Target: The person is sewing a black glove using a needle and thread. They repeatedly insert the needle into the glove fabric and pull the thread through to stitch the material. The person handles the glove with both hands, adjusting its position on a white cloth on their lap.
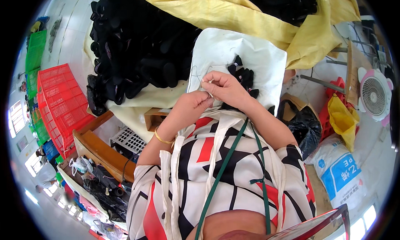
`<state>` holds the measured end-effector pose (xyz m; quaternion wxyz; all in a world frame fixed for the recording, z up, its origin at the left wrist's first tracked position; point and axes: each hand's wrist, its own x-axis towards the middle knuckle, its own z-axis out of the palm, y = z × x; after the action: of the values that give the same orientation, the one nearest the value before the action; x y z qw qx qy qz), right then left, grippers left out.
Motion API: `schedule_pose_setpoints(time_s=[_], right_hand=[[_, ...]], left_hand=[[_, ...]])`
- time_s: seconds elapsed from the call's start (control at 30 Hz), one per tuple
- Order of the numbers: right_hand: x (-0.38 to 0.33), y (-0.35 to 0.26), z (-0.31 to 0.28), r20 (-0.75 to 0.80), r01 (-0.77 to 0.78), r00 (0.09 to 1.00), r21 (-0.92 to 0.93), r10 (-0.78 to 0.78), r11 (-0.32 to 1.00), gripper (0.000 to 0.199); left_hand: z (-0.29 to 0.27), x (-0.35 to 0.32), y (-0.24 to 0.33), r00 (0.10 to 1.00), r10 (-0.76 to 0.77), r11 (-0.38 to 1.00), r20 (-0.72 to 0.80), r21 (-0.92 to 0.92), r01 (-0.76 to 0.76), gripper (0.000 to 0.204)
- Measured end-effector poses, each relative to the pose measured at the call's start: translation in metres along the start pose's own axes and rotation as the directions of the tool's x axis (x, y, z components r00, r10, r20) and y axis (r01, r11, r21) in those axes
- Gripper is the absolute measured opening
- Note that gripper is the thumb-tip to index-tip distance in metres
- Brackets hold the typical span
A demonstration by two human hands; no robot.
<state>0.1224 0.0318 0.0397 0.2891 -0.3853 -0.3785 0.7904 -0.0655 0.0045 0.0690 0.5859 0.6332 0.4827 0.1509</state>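
My left hand (195,104) and my right hand (227,89) meet in front of my chest, over the near left edge of a white padded board (264,67). Both are closed in a pinch, the fingertips almost touching. A thin dark thread (196,75) loops over the board and runs to the right fingertips. Whatever the left fingers grip is too small to make out. Beside the right hand, several small black bow-shaped fabric pieces (246,77) lie on the board. A yellow bangle (162,136) circles my left wrist.
Beyond the board and to its left spreads a large heap of black fabric items (137,44), with yellow sheeting (266,21) behind. Red crates (62,104) and a wooden drawer (100,146) stand left. A black bag (304,129), white sack (339,169) and fan (376,94) are right.
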Motion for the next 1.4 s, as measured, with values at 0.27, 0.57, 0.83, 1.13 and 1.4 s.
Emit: schedule_pose_setpoints(time_s=[0.27, 0.57, 0.83, 1.13, 1.4], right_hand=[[0.001, -0.008, 0.004, -0.12, 0.031, 0.99, -0.347, -0.077, 0.937, 0.016], [-0.015, -0.022, 0.015, -0.164, 0.161, 0.946, -0.513, -0.28, 0.843, 0.014], [-0.019, -0.021, 0.019, -0.157, 0.234, 0.912, -0.559, -0.379, 0.795, 0.009], [-0.027, -0.015, 0.02, -0.236, 0.186, 0.931, -0.348, -0.278, 0.919, 0.01], [-0.025, -0.013, 0.015, -0.297, 0.247, 0.881, -0.378, -0.369, 0.892, 0.011]], left_hand=[[0.001, -0.008, 0.024, 0.952, 0.129, 0.818, -0.278, 0.572, 0.056, 0.02], [0.01, 0.011, 0.0, 0.799, 0.184, 0.943, -0.572, -0.126, -0.307, 0.021], [0.013, 0.023, 0.009, 0.849, -0.179, 0.576, -0.497, -0.753, -0.319, 0.013], [0.013, 0.029, 0.005, 0.905, -0.161, 0.499, -0.393, -0.824, -0.269, 0.015], [0.014, 0.03, 0.006, 0.948, -0.193, 0.54, -0.254, -0.834, -0.113, 0.015]])
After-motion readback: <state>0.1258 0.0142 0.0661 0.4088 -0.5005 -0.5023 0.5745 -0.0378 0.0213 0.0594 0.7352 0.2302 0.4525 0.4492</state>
